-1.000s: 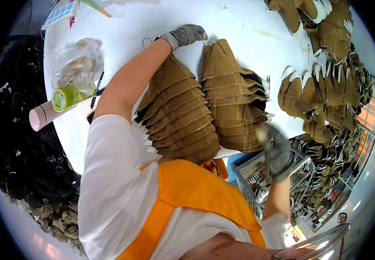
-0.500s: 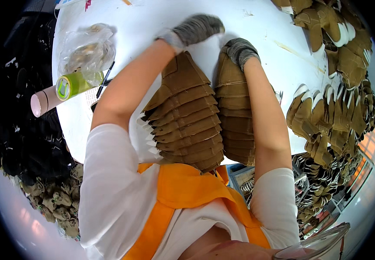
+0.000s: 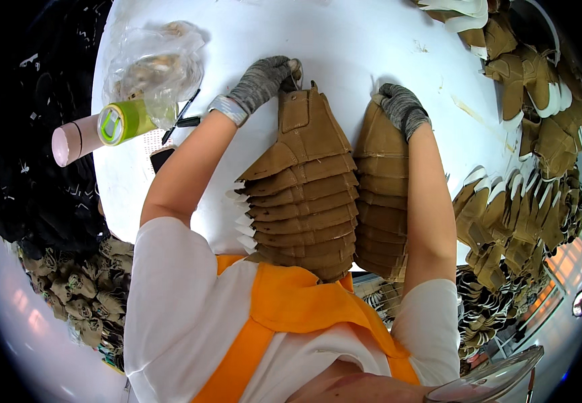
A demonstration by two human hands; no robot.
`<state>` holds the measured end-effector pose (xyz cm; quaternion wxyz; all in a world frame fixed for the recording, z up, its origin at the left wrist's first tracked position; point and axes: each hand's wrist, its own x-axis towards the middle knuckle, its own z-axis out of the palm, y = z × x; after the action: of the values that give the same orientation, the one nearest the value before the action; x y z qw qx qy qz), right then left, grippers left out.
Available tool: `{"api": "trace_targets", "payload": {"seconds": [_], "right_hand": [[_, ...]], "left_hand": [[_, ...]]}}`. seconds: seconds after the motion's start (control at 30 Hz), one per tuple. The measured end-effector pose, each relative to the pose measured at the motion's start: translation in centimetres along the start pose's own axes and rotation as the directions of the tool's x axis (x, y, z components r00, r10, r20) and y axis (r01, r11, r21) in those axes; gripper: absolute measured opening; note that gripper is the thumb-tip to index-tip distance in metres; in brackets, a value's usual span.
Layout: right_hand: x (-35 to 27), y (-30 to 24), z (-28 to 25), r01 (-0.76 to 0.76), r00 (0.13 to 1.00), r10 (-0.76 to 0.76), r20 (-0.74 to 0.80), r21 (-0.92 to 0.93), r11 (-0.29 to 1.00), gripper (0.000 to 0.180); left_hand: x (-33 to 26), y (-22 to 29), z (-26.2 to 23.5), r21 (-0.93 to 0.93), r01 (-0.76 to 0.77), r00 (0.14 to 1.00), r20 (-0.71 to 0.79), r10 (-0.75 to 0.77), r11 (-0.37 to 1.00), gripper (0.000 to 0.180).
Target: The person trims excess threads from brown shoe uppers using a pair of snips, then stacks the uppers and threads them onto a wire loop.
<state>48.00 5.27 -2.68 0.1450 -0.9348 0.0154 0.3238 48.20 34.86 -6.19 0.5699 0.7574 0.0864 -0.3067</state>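
Observation:
My left hand point(image 3: 261, 82), in a grey knit glove, is pinched closed beside the far tip of a row of overlapping brown shoe uppers point(image 3: 301, 185). What its fingertips hold is too small to make out. White tabs stick out along that row's left side. A second overlapping row of brown shoe uppers point(image 3: 380, 178) lies to the right. My right hand point(image 3: 404, 111), gloved alike, is closed over the far tip of this second row, gripping the end upper. Its fingertips are partly hidden.
On the white table point(image 3: 345, 40), at left, are a clear plastic bag point(image 3: 163, 64), a green-yellow can point(image 3: 123, 122), a pink bottle point(image 3: 76, 141), a black pen point(image 3: 182, 115) and a phone point(image 3: 162, 158). Brown uppers point(image 3: 506, 208) pile up at right; black pieces point(image 3: 35, 154) at far left.
My left hand has moved left and nearer, from beyond the rows to the left row's tip. My right hand stays at the right row's tip. The whole view has shifted slightly.

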Motion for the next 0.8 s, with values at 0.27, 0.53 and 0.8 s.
{"api": "trace_targets", "payload": {"seconds": [0.27,0.53,0.8], "right_hand": [[0.2,0.1,-0.1,-0.004,1.000,0.004,0.000,-0.011,1.000,0.037],[0.1,0.4,0.1,-0.009,1.000,0.009,0.000,-0.018,1.000,0.035],[-0.1,0.3,0.1,-0.012,1.000,0.013,-0.023,0.027,1.000,0.035]], "left_hand": [[3.9,-2.0,1.8,0.138,-0.190,0.967,-0.144,0.210,0.972,0.032],[1.2,-1.0,-2.0,0.053,-0.226,0.872,0.456,0.177,0.973,0.032],[-1.3,2.9,-4.0,0.310,-0.487,0.734,0.652,0.190,0.816,0.038]]}}
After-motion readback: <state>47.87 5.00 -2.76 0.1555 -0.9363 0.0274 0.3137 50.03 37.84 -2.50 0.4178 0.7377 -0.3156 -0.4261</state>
